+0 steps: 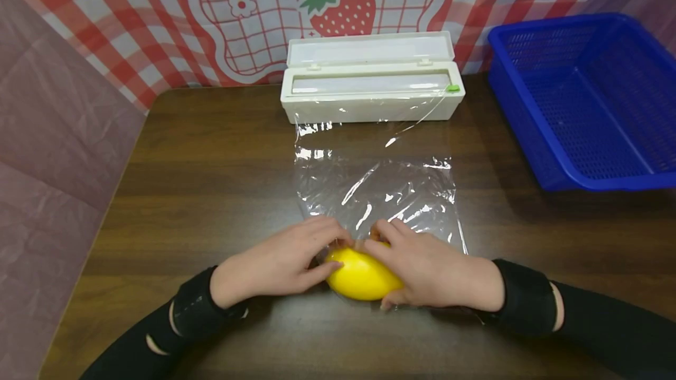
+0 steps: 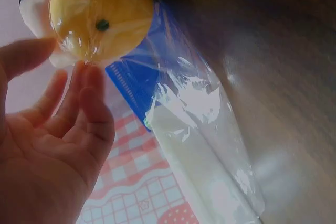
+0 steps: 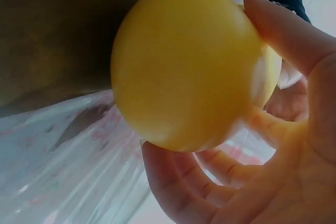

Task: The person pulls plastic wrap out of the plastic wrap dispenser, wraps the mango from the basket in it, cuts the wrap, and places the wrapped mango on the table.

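Note:
A smooth yellow oval fruit (image 1: 364,277) lies near the front of the table, with clear plastic wrap (image 1: 369,192) running back from it to the white wrap dispenser (image 1: 372,107). My left hand (image 1: 287,257) holds the fruit's left end, thumb on its side and fingers curled over the far edge. A small dark green stem spot shows through film in the left wrist view, on the yellow fruit (image 2: 105,3). From the right, my right hand (image 1: 422,265) grips the fruit with thumb in front and bent fingers behind, seen also in the right wrist view.
The dispenser's lid (image 1: 369,48) stands raised, and a green slider (image 1: 453,88) sits at its right end. A blue plastic basket (image 1: 533,110) is at the back right. Behind the brown table (image 1: 211,163) hangs a red checked cloth (image 1: 148,16) with a strawberry print.

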`<state>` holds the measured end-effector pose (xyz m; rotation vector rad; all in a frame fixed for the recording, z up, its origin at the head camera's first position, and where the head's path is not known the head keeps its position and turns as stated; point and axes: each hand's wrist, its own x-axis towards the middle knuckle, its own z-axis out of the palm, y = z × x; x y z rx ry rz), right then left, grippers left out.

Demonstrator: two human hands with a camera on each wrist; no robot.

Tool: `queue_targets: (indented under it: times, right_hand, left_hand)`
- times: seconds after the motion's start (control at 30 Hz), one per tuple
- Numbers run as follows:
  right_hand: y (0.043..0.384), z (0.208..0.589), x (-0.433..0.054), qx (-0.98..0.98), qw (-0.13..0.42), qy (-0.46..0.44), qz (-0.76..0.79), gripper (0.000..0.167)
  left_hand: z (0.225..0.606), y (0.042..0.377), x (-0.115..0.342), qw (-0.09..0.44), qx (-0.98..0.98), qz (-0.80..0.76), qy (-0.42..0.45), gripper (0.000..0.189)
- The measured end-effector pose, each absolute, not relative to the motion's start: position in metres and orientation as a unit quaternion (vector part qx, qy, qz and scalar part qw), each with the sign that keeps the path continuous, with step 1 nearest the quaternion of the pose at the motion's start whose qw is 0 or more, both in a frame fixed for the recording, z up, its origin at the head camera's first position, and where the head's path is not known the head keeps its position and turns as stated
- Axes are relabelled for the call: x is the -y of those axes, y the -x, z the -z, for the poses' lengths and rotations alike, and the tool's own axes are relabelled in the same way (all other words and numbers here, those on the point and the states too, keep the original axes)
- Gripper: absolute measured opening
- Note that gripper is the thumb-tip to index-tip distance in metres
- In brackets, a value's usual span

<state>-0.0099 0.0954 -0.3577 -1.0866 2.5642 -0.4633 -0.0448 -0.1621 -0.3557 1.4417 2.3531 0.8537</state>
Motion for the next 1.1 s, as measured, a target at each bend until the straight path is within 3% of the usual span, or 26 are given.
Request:
queue_targets:
  times: [0.37,0.47,0.63,0.77,0.97,1.1]
  right_hand:
    - [0.016,0.359,-0.099,-0.896,0.158,0.363,0.202,0.099]
    - [0.016,0.359,-0.099,-0.897,0.158,0.361,0.199,0.100]
    - [0.016,0.359,-0.100,-0.895,0.159,0.365,0.200,0.101]
    - [0.017,0.359,-0.100,-0.893,0.160,0.369,0.202,0.101]
    - [0.017,0.360,-0.100,-0.895,0.163,0.364,0.199,0.098]
    - [0.017,0.359,-0.100,-0.895,0.162,0.366,0.200,0.097]
  left_hand:
    - [0.361,0.041,0.162,0.075,-0.798,-0.235,-0.550,0.046]
    - [0.359,0.043,0.166,0.110,-0.792,-0.227,-0.556,0.059]
    - [0.352,0.058,0.174,0.219,-0.759,-0.254,-0.558,0.073]
    - [0.352,0.070,0.175,0.255,-0.739,-0.292,-0.551,0.061]
    - [0.357,0.074,0.170,0.219,-0.737,-0.307,-0.560,0.021]
    - [0.357,0.073,0.169,0.211,-0.742,-0.300,-0.561,0.011]
